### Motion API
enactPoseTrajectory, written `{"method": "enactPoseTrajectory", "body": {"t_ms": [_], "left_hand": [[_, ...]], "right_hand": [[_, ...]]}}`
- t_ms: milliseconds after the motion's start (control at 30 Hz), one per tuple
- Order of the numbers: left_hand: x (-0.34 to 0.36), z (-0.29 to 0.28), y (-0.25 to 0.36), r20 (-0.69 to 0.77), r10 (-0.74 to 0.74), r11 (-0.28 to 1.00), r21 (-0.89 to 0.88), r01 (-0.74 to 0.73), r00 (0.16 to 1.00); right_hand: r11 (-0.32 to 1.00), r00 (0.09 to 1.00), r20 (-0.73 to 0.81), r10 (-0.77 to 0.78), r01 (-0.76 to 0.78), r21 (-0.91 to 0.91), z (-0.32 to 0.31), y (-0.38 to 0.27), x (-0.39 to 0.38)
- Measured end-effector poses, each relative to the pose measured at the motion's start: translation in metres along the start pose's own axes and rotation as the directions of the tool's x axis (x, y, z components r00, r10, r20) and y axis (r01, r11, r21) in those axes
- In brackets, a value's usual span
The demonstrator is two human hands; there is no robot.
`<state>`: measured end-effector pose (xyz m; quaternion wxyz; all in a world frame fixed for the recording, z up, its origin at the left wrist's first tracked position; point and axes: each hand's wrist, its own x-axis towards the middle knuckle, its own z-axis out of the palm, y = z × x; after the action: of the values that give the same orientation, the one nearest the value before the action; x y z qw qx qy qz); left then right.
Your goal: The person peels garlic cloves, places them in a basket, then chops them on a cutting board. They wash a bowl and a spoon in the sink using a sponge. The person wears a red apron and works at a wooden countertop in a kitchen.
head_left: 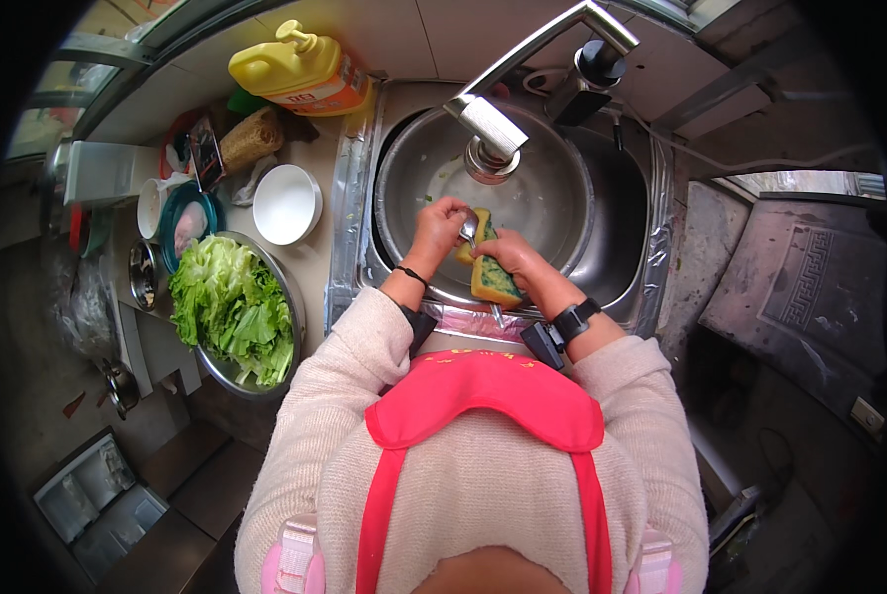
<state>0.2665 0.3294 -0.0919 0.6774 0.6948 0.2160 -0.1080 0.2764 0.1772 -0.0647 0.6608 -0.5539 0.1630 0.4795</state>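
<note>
My left hand (pixel 438 235) is closed on a metal spoon (pixel 469 227), gripping it near the bowl end. My right hand (pixel 515 259) presses a yellow and green sponge (pixel 495 285) around the spoon's handle, whose tip shows below the sponge. Both hands are over the near part of a round metal basin (pixel 584 203) that sits in the sink (pixel 617 208). Shallow water and a few green scraps appear in the basin. Above it, just beyond my hands, hangs the faucet's head (pixel 491 137).
Left of the sink stand a white bowl (pixel 287 205), a metal bowl (pixel 299 332) heaped with green lettuce (pixel 231 307), and a teal bowl (pixel 174 226) with pale food. A yellow jug (pixel 300 71) stands behind. A dark cylindrical device (pixel 584 84) is right of the faucet.
</note>
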Motion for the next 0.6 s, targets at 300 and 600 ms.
{"method": "enactPoseTrajectory", "body": {"t_ms": [300,600], "left_hand": [[0.003,-0.001,-0.001,0.038,-0.013,1.000,0.007,0.013,0.999],[0.001,-0.004,0.010,0.118,-0.071,0.997,0.039,0.067,0.990]], "right_hand": [[1.000,1.000,0.002,0.007,-0.007,-0.013,-0.002,0.002,0.002],[0.998,0.999,-0.041,0.008,-0.011,-0.064,-0.001,0.003,0.004]]}}
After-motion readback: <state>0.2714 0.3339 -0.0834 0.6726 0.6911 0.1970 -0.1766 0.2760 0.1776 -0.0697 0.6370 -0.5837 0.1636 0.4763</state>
